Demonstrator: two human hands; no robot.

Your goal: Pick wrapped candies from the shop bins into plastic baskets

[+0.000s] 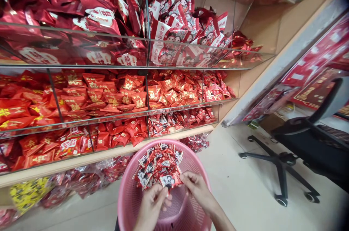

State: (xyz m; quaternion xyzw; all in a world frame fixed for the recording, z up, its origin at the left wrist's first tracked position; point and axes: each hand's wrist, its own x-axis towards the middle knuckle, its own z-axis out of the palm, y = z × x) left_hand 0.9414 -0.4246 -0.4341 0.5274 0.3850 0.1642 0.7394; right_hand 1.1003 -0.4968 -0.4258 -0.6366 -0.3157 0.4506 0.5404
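A pink plastic basket [124, 191] stands in front of the shelves, with a heap of small red, white and black candy packets [160, 160] at its far side. Over its opening, my left hand [154, 198] and my right hand [197, 189] pinch one candy packet [170, 180] between them. The left fingers close on its lower left edge, the right fingers on its right edge. Printed cartoon figures show on the packet's front. Some of the left fingers are hidden behind the thumb. The near part of the basket shows its bare perforated bottom.
Shelves with clear dividers [148, 53] hold red packets [109, 96] in several compartments. Larger dark red bags [102, 15] fill the upper left. Plastic-wrapped bundles [81, 176] and a yellow bag [28, 193] lie below. A black wheeled chair [289, 158] stands at right.
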